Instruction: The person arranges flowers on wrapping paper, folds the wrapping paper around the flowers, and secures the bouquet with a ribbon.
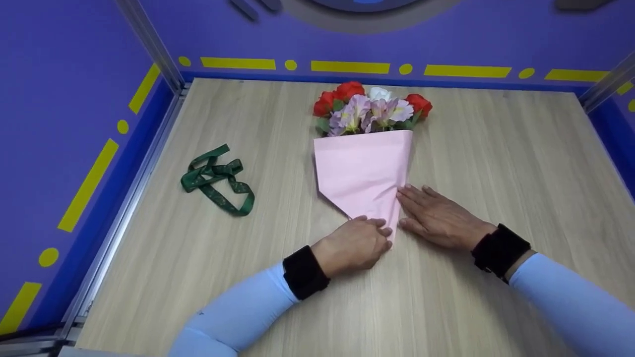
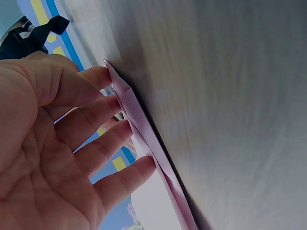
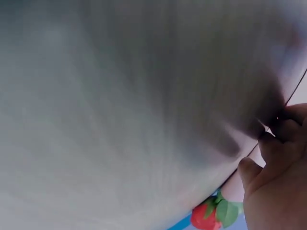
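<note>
In the head view, the left grip (image 1: 352, 245) lay back-up over the narrow end of the pink-wrapped bouquet (image 1: 359, 163); the right grip (image 1: 444, 220) stretched inward, fingers extended against its edge. The flowers (image 1: 369, 111) lay beyond both, the green ribbon (image 1: 218, 178) left of the left grip. In the left wrist view, spread fingers touched the fold, clasping nothing. In the right wrist view, parted fingertips met the paper, likewise unclenched.

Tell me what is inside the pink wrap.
Red, white and lilac flowers with green leaves show above the pink wrap; whatever lies lower inside is covered by it.
</note>
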Tool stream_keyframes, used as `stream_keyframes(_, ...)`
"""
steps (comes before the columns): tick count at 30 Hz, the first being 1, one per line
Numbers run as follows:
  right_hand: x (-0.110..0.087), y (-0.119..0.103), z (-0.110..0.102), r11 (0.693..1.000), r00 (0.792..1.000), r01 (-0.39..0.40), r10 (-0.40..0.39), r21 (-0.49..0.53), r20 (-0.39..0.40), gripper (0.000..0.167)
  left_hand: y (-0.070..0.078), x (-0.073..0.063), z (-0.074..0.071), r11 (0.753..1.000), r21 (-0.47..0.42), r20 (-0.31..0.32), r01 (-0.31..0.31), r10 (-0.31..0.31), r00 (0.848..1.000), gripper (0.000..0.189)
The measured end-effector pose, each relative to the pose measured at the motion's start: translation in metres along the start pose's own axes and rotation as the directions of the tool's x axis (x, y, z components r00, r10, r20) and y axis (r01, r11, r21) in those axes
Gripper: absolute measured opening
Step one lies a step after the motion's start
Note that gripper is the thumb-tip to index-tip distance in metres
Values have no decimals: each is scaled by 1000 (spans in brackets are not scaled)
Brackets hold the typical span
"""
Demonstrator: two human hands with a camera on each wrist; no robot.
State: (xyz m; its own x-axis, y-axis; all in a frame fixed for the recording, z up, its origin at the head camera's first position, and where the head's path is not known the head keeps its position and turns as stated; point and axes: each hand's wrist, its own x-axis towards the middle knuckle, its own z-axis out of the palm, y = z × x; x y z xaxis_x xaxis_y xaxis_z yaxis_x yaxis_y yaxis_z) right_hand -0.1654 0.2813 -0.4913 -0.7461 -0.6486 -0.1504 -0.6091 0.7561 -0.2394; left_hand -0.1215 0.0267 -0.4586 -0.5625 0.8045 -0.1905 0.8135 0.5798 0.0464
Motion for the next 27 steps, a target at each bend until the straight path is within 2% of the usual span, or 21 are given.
stream_keyframes(3,5,0,-4,1000,999,8,-7,20,-41,63,-1,-2,-1,999,43,-6,-28,28,1000,35)
stream_keyframes(8,7,1,-7,1000,995,6,-7,-17,-99,60,-2,-4,-1,991,110,-18,-74,76,997,29)
stream_keyframes(12,9,5,-8,998,997,-47,45,-29,-62,71,-1,-3,-3,992,107,-11,-69,70,997,28)
stream_keyframes(16,12,8,-6,996,995,-92,93,-21,30,83,-1,-2,-2,992,103,1,-69,69,998,30)
stream_keyframes(19,15,6,-4,993,991,-116,117,-19,69,88,-1,-2,-1,994,87,11,-60,59,998,33)
stream_keyframes(24,21,-6,-2,989,986,-147,147,-8,73,90,-2,-3,0,993,96,12,-64,63,998,32)
stream_keyframes(27,24,-13,-2,984,984,-175,173,30,44,81,-3,-2,1,992,103,15,-68,67,998,33)
